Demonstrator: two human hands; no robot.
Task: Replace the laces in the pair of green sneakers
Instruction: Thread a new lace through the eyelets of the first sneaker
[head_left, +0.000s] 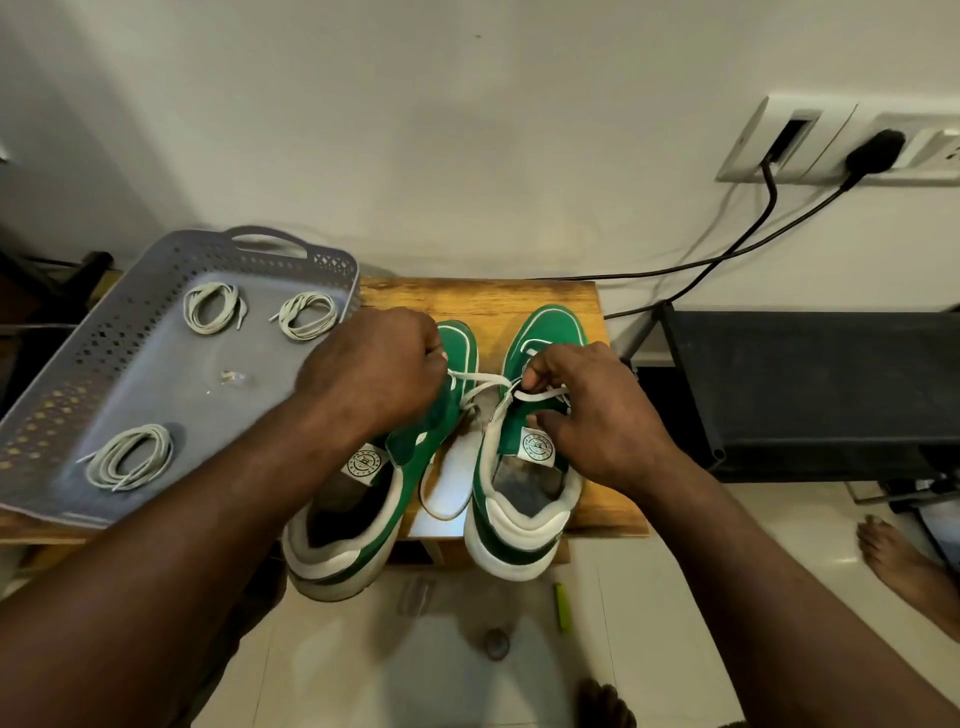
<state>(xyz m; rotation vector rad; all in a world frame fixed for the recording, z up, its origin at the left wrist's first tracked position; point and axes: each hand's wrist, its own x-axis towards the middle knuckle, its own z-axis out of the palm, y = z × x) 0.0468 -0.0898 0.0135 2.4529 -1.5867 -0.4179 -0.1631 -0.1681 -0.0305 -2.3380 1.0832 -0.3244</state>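
Note:
Two green sneakers with white soles stand side by side on a small wooden table (592, 312), heels toward me. Over the left sneaker (363, 499) my left hand (371, 371) is closed around a white lace (480, 378) that runs across to the right sneaker (524, 488). My right hand (587, 405) pinches the lace at the right sneaker's eyelets, thumb near the tongue label. A grey plastic tray (156, 374) on the left holds three coiled pale laces (210, 306) (307, 314) (130, 456).
A black rack (810, 384) stands right of the table. Black cables (748, 239) run from a wall socket (841, 140) down behind it. A small green object (561, 605) lies on the tiled floor below the sneakers. A bare foot (904, 566) is at the right.

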